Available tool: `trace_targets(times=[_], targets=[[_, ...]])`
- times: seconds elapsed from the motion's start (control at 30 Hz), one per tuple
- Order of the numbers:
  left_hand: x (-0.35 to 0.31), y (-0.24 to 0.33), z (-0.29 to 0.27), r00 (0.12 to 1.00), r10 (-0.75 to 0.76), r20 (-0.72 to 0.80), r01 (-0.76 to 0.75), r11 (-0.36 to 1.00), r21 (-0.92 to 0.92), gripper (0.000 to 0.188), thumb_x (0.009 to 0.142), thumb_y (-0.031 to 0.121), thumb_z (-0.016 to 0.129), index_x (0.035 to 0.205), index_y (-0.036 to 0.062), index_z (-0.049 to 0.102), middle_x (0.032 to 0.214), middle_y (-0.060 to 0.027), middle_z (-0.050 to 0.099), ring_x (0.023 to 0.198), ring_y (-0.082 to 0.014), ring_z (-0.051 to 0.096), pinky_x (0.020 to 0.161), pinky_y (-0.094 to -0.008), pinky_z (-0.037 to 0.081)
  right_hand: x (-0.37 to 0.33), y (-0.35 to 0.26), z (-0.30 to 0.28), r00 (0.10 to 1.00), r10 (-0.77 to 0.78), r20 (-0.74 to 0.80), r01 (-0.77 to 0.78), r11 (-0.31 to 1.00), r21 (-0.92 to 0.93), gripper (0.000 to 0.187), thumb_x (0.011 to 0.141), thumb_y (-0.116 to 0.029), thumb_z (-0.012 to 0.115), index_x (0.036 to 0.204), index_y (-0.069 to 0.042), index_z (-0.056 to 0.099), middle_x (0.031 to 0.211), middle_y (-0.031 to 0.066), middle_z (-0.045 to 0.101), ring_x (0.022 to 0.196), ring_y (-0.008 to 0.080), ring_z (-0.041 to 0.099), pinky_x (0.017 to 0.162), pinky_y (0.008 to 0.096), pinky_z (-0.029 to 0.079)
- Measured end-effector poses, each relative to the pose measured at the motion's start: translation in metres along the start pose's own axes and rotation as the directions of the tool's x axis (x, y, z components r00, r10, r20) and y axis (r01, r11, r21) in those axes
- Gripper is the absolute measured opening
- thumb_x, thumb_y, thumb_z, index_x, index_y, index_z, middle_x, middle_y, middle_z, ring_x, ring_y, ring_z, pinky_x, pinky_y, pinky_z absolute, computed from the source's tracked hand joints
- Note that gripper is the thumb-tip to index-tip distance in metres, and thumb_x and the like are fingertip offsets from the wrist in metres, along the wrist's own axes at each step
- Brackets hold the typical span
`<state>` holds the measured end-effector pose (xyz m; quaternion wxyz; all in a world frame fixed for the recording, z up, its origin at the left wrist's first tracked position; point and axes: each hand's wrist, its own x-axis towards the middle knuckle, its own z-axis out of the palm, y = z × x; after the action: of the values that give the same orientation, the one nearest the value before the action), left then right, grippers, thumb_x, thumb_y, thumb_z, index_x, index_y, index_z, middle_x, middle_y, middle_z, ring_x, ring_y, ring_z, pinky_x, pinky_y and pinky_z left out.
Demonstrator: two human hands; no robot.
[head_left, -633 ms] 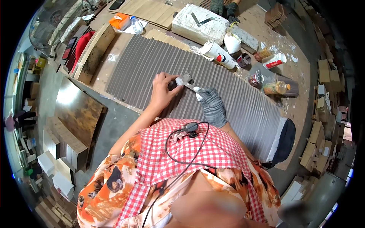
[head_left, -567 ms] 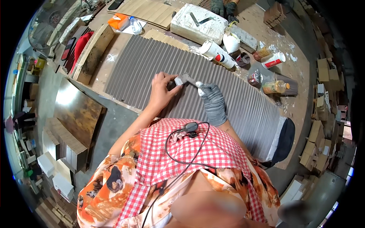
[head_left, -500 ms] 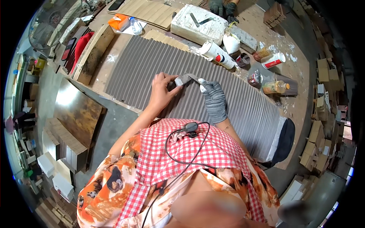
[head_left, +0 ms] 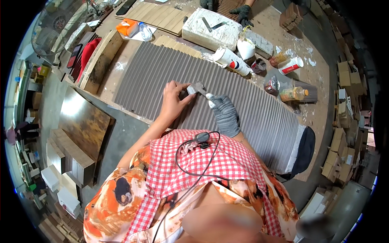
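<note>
My bare left hand is closed, with thumb and fingers pinching a small white block above a grey ribbed panel. My right hand, in a grey glove with white fingertips, is closed round a thin-bladed putty knife. The blade's tip meets grey paste at the block's far right edge. The knife's handle is mostly hidden inside the glove. Beneath both hands, the panel's long ridges stretch across the worktable.
Beyond the panel stand a white block bearing a dark angled piece, a white tube, cups and a bottle. A co-worker's gloved hands are at the far edge. Left are a wooden beam and a fan.
My right hand and the knife have moved slightly down and left, and the blade now points up to the paste. The left hand stays nearly still. The co-worker's hands have moved apart.
</note>
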<state>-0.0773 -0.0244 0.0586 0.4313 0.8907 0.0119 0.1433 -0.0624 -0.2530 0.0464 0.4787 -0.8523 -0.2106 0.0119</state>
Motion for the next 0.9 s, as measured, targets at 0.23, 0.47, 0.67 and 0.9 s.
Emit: trace_targets(times=[0.23, 0.47, 0.67, 0.9], targets=[[0.000, 0.001, -0.003, 0.999, 0.021, 0.029, -0.021, 1.000, -0.008, 0.042, 0.077, 0.018, 0.083, 0.117, 0.0087, 0.074, 0.093, -0.0064, 0.056, 0.096, -0.0263, 0.051, 0.090, -0.0387, 0.039, 0.024, -0.020, -0.017, 0.949, 0.314, 0.017, -0.301, 0.894, 0.332, 0.025, 0.101, -0.020, 0.063, 0.119, -0.006, 0.073, 0.085, 0.0020, 0.067, 0.071, 0.0089, 0.057, 0.065, 0.0269, 0.049], [0.000, 0.001, -0.005, 0.995, 0.071, 0.071, -0.069, 0.997, -0.025, 0.044, 0.076, 0.015, 0.081, 0.120, 0.0128, 0.074, 0.095, -0.0054, 0.055, 0.099, -0.0266, 0.049, 0.092, -0.0397, 0.037, 0.048, -0.002, -0.027, 0.898, 0.435, 0.067, -0.430, 0.833, 0.347, 0.023, 0.102, -0.019, 0.062, 0.118, -0.007, 0.074, 0.078, -0.0004, 0.066, 0.066, 0.0053, 0.053, 0.062, 0.0239, 0.047], [-0.001, -0.001, -0.005, 0.994, 0.087, 0.068, -0.087, 0.996, -0.009, 0.044, 0.077, 0.018, 0.081, 0.120, 0.0129, 0.074, 0.095, -0.0059, 0.054, 0.099, -0.0270, 0.049, 0.092, -0.0401, 0.037, 0.045, -0.020, -0.019, 0.882, 0.455, 0.121, -0.465, 0.803, 0.372, 0.023, 0.102, -0.019, 0.062, 0.116, -0.006, 0.075, 0.076, -0.0012, 0.065, 0.065, 0.0046, 0.052, 0.061, 0.0221, 0.046], [-0.002, 0.002, -0.005, 0.993, 0.065, 0.103, -0.068, 0.997, 0.024, 0.045, 0.076, 0.019, 0.081, 0.120, 0.0139, 0.074, 0.095, -0.0058, 0.054, 0.100, -0.0268, 0.049, 0.093, -0.0405, 0.036, 0.046, -0.007, -0.029, 0.859, 0.500, 0.108, -0.495, 0.760, 0.421, 0.021, 0.102, -0.020, 0.063, 0.113, -0.008, 0.076, 0.073, -0.0030, 0.063, 0.061, 0.0044, 0.049, 0.056, 0.0223, 0.043]])
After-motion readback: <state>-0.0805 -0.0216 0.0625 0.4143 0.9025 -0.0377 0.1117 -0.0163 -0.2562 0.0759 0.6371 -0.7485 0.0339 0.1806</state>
